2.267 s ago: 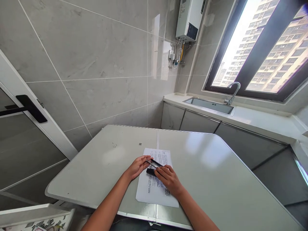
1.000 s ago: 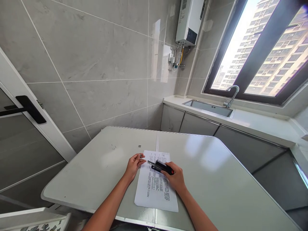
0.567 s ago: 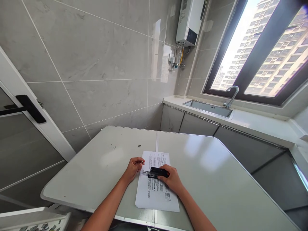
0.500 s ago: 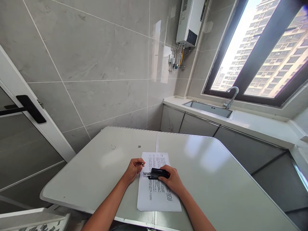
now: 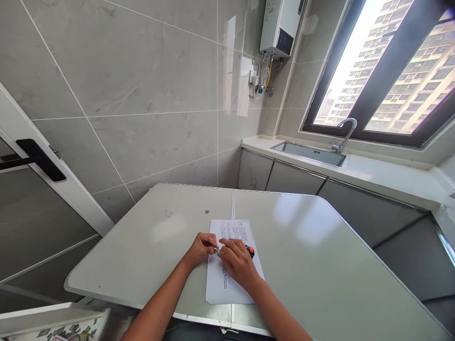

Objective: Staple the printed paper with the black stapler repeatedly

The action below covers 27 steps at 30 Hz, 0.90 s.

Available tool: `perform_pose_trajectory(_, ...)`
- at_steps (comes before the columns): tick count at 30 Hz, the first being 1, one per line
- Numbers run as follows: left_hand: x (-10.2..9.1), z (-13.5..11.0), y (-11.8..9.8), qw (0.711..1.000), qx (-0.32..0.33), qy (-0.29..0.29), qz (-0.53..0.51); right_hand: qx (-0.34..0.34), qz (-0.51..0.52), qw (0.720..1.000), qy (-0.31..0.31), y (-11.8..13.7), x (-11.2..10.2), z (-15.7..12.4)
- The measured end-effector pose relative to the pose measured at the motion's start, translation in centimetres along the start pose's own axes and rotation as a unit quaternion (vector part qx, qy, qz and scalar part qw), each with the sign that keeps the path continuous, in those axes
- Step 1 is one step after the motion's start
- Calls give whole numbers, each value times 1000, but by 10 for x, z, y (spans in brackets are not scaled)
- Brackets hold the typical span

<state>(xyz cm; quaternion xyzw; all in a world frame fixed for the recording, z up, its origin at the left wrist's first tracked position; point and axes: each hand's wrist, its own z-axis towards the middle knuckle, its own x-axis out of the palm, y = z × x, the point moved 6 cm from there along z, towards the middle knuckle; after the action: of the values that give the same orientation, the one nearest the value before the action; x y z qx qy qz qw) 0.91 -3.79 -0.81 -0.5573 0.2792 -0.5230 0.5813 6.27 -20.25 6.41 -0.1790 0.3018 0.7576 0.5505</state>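
Stapler [image 5: 250, 251], black with an orange patch, sits under the curved fingers of the right hand [image 5: 239, 261], whose clamping I cannot tell, its metal end [image 5: 216, 251] at the pinched-together fingers of the left hand [image 5: 201, 248], with a printed sheet [image 5: 217, 288] below them on the desk [image 5: 320, 265] and small dark pieces [image 5: 206, 211] beyond.

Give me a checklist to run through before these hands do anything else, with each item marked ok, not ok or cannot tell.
1. Paper lying on the table: ok.
2. Right hand at the stapler: ok, covering most of it.
3. Left hand at the metal end: ok, fingertips are there.
4. Staples between the left fingertips: cannot tell, too small.
5. Stapler shut: cannot tell, hidden by the right hand.
6. Table free of loose bits: not ok, a small dark piece lies beyond the paper.
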Motion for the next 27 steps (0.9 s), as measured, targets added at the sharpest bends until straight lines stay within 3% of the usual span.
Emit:
perform_pose_trajectory(6,9,0,0,999,-21,21,35,-33,-34,998,36,1,-1,7)
perform_pose_trajectory(18,6,1,-4,999,-7,-2,42,-109,-142,984,17,11,9,13)
perform_pose_trajectory(27,1,2,-3,999,14,-7,39,-68,-111,991,31,9,16,19)
